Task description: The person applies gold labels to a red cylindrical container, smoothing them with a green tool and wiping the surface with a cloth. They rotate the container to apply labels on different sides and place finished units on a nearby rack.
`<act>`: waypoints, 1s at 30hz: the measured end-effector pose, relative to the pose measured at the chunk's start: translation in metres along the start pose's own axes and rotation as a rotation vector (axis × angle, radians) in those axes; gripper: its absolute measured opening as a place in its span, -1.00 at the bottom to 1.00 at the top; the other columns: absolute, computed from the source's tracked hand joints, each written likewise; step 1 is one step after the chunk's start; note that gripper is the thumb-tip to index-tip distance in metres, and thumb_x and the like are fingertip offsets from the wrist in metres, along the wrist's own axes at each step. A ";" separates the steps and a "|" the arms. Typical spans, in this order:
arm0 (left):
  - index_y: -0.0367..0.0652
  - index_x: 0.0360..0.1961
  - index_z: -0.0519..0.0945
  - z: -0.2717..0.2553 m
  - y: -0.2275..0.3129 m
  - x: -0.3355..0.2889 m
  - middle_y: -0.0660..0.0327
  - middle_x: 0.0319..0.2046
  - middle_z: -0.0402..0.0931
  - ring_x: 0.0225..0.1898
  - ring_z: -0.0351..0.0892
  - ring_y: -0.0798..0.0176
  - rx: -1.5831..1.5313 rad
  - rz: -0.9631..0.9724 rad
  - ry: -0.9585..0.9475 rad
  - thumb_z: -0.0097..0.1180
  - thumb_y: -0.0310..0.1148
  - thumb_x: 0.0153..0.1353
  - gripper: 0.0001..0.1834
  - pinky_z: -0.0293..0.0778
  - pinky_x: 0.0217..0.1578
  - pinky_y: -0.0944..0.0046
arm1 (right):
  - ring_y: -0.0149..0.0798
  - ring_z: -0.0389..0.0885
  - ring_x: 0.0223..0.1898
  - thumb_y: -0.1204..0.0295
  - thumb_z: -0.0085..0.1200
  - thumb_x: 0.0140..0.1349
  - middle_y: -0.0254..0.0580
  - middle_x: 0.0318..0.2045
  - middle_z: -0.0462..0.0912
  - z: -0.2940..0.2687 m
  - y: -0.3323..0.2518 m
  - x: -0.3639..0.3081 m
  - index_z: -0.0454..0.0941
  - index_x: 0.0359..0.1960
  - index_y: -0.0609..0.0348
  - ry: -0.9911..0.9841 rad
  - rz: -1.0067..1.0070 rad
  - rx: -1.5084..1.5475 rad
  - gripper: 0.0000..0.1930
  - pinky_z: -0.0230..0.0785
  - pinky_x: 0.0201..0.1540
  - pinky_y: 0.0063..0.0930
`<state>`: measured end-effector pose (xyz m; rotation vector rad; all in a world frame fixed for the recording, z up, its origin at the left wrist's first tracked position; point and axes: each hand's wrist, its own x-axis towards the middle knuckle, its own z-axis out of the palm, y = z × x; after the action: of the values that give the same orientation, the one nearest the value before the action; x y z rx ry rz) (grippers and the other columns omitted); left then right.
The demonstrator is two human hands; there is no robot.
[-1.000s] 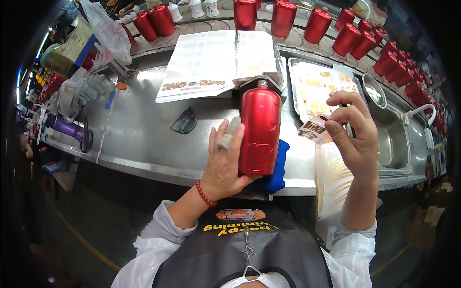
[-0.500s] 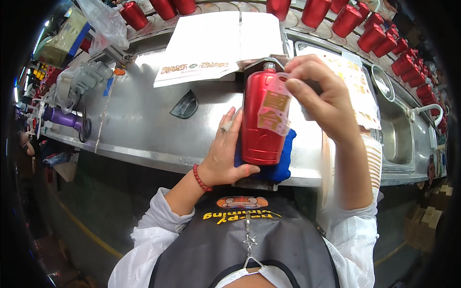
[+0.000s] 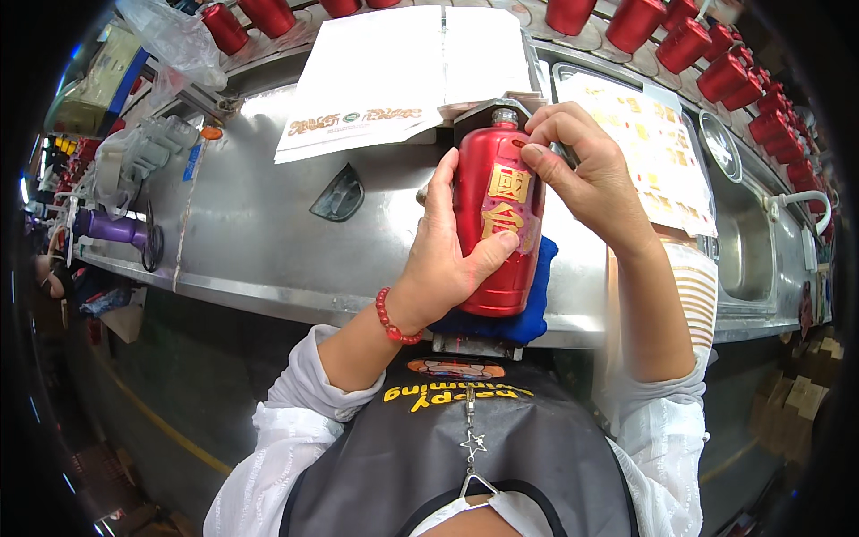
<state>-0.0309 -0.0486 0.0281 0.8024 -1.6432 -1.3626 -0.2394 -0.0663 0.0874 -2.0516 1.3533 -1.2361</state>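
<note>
A red bottle [image 3: 495, 291] with a bare glass neck lies tilted on a blue cloth [image 3: 537, 324] in front of me. On its face is a transparent pinkish decal [image 3: 530, 210] bearing gold characters. My left hand [image 3: 452, 255] wraps the bottle's left side, and its thumb presses on the lower part of the decal. My right hand [image 3: 582, 166] is closed in a pinch at the decal's upper right edge, beside the bottle's shoulder. The tips of the right fingers partly hide that edge.
White decal sheets [image 3: 358, 72] lie behind the bottle, and a sheet of gold decals [image 3: 658, 152] lies at the right. A dark scraper-like piece [image 3: 340, 195] rests on the metal counter [image 3: 259, 233]. Several red bottles [image 3: 635, 27] line the back; a sink [image 3: 747, 259] is at the right.
The decal has come down against the bottle's face. My left hand has moved up from the bottle's base, its thumb now on the decal. My right hand has shifted slightly down and left.
</note>
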 end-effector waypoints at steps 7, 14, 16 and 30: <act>-0.33 0.52 -0.15 0.002 0.010 0.001 -0.12 0.34 0.17 0.34 0.32 0.06 -0.339 -0.122 0.012 0.29 -0.26 0.31 0.01 0.31 0.34 0.09 | -0.30 0.53 -0.28 0.48 0.23 0.30 -0.21 -0.28 0.55 0.000 0.000 0.002 0.55 -0.28 0.26 -0.029 -0.010 0.007 -0.88 0.43 -0.22 -0.45; -0.35 0.52 -0.16 0.001 0.003 -0.001 -0.10 0.36 0.14 0.38 0.26 0.10 -0.176 -0.073 -0.015 0.22 -0.27 0.37 -0.04 0.26 0.36 0.13 | -0.27 0.56 -0.27 0.48 0.23 0.29 -0.19 -0.26 0.56 0.001 0.001 0.002 0.55 -0.28 0.26 -0.023 -0.033 0.010 -0.87 0.44 -0.20 -0.43; -0.37 0.52 -0.17 0.000 0.005 0.000 -0.10 0.38 0.11 0.38 0.25 0.09 -0.358 -0.083 -0.019 0.18 -0.22 0.40 -0.06 0.26 0.36 0.13 | -0.27 0.56 -0.26 0.48 0.24 0.29 -0.18 -0.26 0.56 0.001 0.002 0.002 0.55 -0.29 0.26 -0.020 -0.042 0.010 -0.87 0.45 -0.20 -0.43; -0.38 0.51 -0.12 -0.003 0.003 0.001 -0.10 0.41 0.09 0.41 0.21 0.07 -0.302 -0.086 -0.013 0.24 -0.22 0.36 -0.04 0.23 0.38 0.11 | -0.23 0.45 0.15 0.01 0.25 0.33 0.11 0.32 0.37 0.010 -0.007 -0.065 -0.03 0.55 0.29 -0.136 0.395 0.331 -0.03 0.31 0.27 -0.35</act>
<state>-0.0286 -0.0502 0.0318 0.6921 -1.3813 -1.6318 -0.2371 -0.0073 0.0577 -1.5243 1.3079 -1.0430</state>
